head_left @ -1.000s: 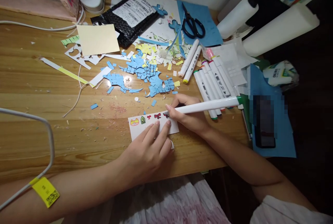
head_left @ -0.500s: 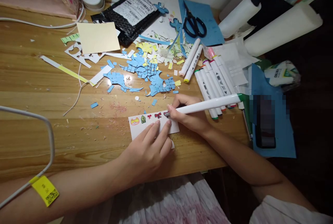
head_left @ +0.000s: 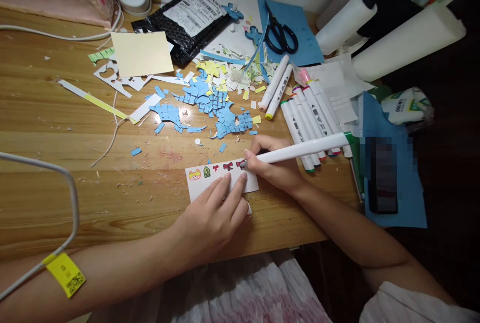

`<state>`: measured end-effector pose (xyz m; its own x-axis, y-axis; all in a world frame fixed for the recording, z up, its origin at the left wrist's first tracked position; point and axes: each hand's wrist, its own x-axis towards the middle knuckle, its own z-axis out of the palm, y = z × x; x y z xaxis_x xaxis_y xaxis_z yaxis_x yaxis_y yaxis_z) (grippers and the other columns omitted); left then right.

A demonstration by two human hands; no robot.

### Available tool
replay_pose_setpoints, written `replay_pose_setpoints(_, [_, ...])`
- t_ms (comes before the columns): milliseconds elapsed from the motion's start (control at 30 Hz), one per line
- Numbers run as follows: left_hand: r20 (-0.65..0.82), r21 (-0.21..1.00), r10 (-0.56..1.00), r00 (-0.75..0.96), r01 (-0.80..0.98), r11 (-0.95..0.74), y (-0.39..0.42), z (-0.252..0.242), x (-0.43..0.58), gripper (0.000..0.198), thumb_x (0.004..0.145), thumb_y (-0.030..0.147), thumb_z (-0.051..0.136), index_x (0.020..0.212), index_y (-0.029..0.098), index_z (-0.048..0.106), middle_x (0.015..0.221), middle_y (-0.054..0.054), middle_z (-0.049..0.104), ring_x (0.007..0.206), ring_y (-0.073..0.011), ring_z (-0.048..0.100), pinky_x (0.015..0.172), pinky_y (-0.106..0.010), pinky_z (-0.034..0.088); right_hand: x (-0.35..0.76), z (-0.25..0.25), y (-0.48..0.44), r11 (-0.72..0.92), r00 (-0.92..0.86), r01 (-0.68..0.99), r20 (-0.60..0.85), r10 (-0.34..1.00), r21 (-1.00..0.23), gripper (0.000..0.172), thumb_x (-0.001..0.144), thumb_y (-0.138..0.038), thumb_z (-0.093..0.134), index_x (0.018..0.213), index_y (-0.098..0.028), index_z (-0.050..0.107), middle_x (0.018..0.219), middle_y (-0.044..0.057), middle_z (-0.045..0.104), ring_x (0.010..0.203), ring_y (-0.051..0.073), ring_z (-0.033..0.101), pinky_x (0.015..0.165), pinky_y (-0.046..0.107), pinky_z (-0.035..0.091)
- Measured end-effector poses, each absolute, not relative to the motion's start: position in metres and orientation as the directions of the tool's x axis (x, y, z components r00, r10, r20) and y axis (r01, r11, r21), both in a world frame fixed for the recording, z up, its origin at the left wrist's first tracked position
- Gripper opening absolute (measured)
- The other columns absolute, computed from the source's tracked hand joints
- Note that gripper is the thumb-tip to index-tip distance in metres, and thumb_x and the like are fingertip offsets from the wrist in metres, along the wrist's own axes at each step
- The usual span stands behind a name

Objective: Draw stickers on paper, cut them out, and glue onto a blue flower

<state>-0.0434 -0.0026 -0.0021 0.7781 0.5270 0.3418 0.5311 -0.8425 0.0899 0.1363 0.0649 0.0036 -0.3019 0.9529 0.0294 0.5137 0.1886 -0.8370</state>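
Observation:
A white paper strip (head_left: 210, 183) lies on the wooden desk (head_left: 56, 128) near its front edge. It bears a row of small coloured drawings: a cat face, a house and red bows. My left hand (head_left: 215, 218) rests flat on the strip, fingers stretched out, pressing it down. My right hand (head_left: 275, 165) is closed round a white marker pen (head_left: 307, 148) with a green end. The pen's tip touches the strip at the rightmost red drawing.
A row of several white markers (head_left: 307, 118) lies to the right. Blue and yellow paper scraps (head_left: 210, 103) litter the desk's middle. Black scissors (head_left: 279, 33) rest on blue paper at the back. A cream card (head_left: 140, 53), a black parcel bag (head_left: 187, 18), white rolls (head_left: 405, 40) and a cable (head_left: 71, 198) are about.
The pen tip has shifted very slightly over the rightmost red drawing. My left hand stays put on the strip.

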Motion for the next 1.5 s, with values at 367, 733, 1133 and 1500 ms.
replay_pose_setpoints(367, [0.344,0.097,0.528,0.776,0.530,-0.842,0.000,-0.003,-0.043,0.016,0.085,0.021,0.047,0.090,0.007,0.055,0.121,-0.019,0.056,0.101,-0.0310,0.060,0.084,-0.040,0.051,0.139,0.002,0.067,0.116,-0.230,0.397,0.023,0.973,-0.911,0.030,0.080,-0.029,0.054,0.055,-0.019,0.042,0.052,-0.005,0.042,0.048,0.009,0.038,0.046,0.022,0.030])
replay_pose_setpoints(733, [0.363,0.181,0.589,0.722,0.565,-0.805,-0.001,0.000,-0.041,0.019,0.089,0.023,0.043,0.091,0.009,0.056,0.114,-0.016,0.060,0.092,-0.0244,0.059,0.076,-0.037,0.050,0.136,0.001,0.073,0.135,-0.012,0.258,0.137,0.990,-0.957,0.021,0.081,-0.033,0.054,0.067,-0.018,0.049,0.059,-0.004,0.045,0.053,0.010,0.040,0.049,0.022,0.033])
replay_pose_setpoints(1133, [0.445,0.440,0.691,0.570,0.532,-0.723,-0.035,0.032,-0.047,0.022,0.094,0.025,0.031,0.081,0.017,0.047,0.066,-0.001,0.056,0.058,-0.0143,0.051,0.050,-0.024,0.038,0.130,0.024,0.020,0.484,0.038,0.119,0.491,0.870,-0.867,0.036,0.080,-0.037,0.051,0.054,-0.022,0.032,0.047,-0.006,0.033,0.042,0.011,0.032,0.041,0.024,0.027])
replay_pose_setpoints(1500, [0.493,0.557,0.745,0.449,0.496,-0.667,-0.099,0.043,-0.047,0.036,0.094,0.039,0.025,0.073,0.018,0.046,0.064,-0.001,0.054,0.057,-0.0131,0.050,0.051,-0.023,0.037,0.104,0.061,-0.057,0.829,-0.144,0.086,0.816,0.560,-0.553,0.023,0.075,-0.031,0.045,0.057,-0.024,0.031,0.040,-0.007,0.027,0.032,0.010,0.024,0.036,0.025,0.019])
